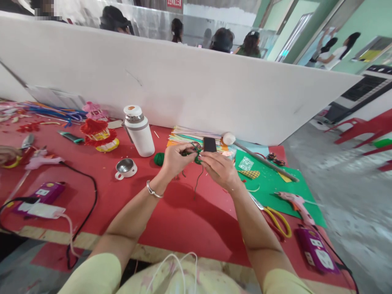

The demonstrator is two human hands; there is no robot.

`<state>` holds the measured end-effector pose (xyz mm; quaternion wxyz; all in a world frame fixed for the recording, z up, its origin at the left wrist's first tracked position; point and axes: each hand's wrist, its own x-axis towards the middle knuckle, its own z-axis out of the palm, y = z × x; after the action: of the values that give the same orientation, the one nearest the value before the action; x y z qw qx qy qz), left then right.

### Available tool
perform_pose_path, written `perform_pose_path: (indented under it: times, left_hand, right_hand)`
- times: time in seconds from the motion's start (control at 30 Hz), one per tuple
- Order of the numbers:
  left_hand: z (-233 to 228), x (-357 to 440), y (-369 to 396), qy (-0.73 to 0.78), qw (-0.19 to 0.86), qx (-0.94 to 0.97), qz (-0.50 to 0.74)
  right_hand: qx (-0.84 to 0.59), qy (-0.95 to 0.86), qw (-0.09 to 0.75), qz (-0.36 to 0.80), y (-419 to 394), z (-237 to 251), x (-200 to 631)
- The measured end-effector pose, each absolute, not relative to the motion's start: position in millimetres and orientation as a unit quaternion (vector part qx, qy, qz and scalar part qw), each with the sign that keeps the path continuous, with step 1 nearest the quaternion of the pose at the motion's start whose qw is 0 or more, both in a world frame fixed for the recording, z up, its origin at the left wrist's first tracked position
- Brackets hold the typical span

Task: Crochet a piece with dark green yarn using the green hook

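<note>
1. A red tabletop is stretching under everything, with a white partition board standing along its far edge
2. A green sheet is lying on the right part of the tabletop, carrying a pink glue gun, with yellow-handled scissors lying at its near edge
3. A white flask is standing upright to the left of the hands, with a small metal cup sitting just in front of it
4. The left hand is pinching closed on a green pipe cleaner piece, held above the tabletop in the middle
5. The right hand is gripping the same green pipe cleaner piece from the other side, fingers closed on it, a thin end dangling down between the two hands
6. A green ball is resting on the tabletop just beside the left hand
7. A black phone is lying just behind the hands, on a stack of coloured paper
</note>
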<state>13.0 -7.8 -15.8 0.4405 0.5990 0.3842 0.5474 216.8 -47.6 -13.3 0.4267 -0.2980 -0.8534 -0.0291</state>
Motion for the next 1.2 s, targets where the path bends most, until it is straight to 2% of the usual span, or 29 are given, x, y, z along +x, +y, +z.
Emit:
perform_pose_path:
  times: [0.13, 0.33, 0.43, 0.53, 0.67, 0.8, 0.93, 0.97, 1.03, 1.1, 1.2]
  left_hand:
    - [0, 8, -11, 0.321, 0.647, 0.471, 0.507]
    - [8, -1, -14, 0.246, 0.769, 0.415, 0.419]
    - [2, -7, -8, 0.245, 0.775, 0.447, 0.372]
    - [-1, -10, -3, 0.306, 0.687, 0.521, 0.404]
    - [-2, -10, -3, 0.328, 0.602, 0.602, 0.41]
    - [-3, -10, -4, 0.298, 0.638, 0.608, 0.367]
    - [-5, -3, -9, 0.266, 0.714, 0.531, 0.372]
    - [-5, 0, -10, 0.261, 0.725, 0.505, 0.389]
    - [-4, 7, -13, 0.262, 0.724, 0.471, 0.43]
    - [-3, 11, -15, 0.271, 0.703, 0.456, 0.474]
    - [-1, 14, -17, 0.277, 0.684, 0.444, 0.508]
  right_hand:
    - [-0.31, -0.84, 0.435, -0.098, -47, -23, 212]
    - [-0.277, -0.823, 0.472, -0.149, -50, -29, 212]
    - [-0.261, -0.847, 0.459, -0.064, -51, -18, 215]
    - [-0.253, -0.869, 0.422, 0.054, -52, -2, 220]
    - [-0.258, -0.864, 0.41, 0.139, -58, 11, 227]
    - [-0.311, -0.803, 0.42, 0.287, -61, 8, 233]
    - [-0.264, -0.709, 0.509, 0.41, -51, -9, 224]
    - [-0.256, -0.692, 0.544, 0.399, -48, -13, 220]
    - [-0.28, -0.705, 0.58, 0.297, -43, -18, 210]
    - [-0.302, -0.731, 0.58, 0.196, -42, -21, 203]
    - [-0.299, -0.748, 0.58, 0.118, -45, -22, 197]
